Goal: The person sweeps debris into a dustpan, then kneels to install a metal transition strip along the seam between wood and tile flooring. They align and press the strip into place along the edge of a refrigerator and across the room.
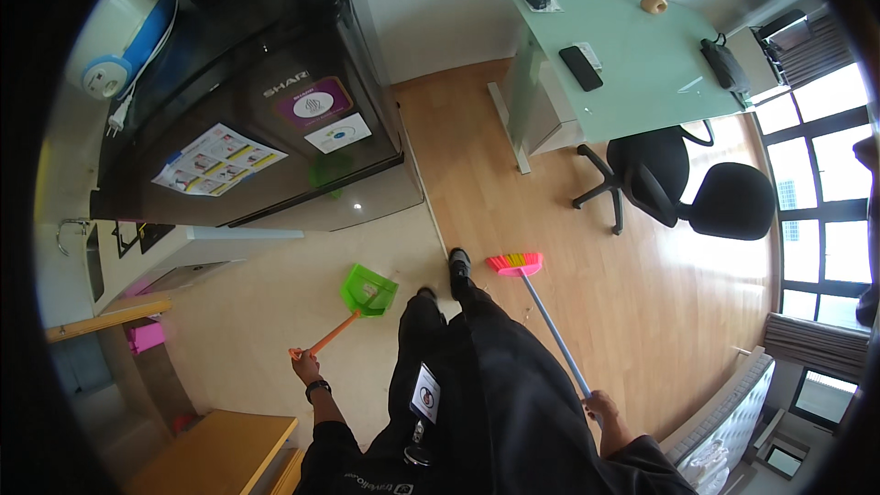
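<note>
My left hand is closed on the orange handle of a dustpan. The dustpan's green scoop rests on the pale floor left of my feet, with a little debris apparently in it. In my right hand is the upper part of a broom's light blue-grey stick. The broom head, pink with red and yellow bristles, is on the wood floor just right of my forward shoe. Broom and dustpan are apart, one on each side of my legs.
A dark fridge stands ahead on the left, near a white counter. Ahead to the right are a glass-topped desk and a black swivel chair. A wooden cabinet is at near left, a mattress at near right.
</note>
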{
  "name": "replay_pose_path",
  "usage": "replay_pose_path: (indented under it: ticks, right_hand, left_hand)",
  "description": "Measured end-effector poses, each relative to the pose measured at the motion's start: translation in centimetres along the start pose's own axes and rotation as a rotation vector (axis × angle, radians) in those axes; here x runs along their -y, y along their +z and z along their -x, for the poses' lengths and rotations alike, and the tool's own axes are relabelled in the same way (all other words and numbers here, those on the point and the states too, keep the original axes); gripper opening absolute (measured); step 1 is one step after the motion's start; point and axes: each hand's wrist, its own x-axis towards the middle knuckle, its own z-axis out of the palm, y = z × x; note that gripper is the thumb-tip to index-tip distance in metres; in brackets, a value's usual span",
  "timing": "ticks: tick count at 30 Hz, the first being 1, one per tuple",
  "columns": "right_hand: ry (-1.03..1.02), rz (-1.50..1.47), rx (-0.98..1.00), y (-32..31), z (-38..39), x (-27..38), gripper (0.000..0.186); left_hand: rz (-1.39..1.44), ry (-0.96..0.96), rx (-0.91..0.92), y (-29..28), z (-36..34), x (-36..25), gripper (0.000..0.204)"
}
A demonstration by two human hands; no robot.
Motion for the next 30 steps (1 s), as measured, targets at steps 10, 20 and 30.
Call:
replay_pose_path:
  ticks: [10,20,30]
  right_hand:
    - [-0.082,-0.083,-0.021,3.8,1.7,7.1,0.019]
    - [0.053,-0.034,0.020,4.2,-2.1,11.6,0.020]
    - [-0.144,-0.040,0.019,5.6,-2.4,13.7,0.017]
  left_hand:
    - [-0.182,-0.067,0.136,-1.7,-1.6,-3.0,0.020]
    - [-0.186,-0.026,0.009,-0.8,-2.4,-2.8,0.030]
    - [-0.461,0.213,-0.108,-3.5,-1.7,-6.7,0.082]
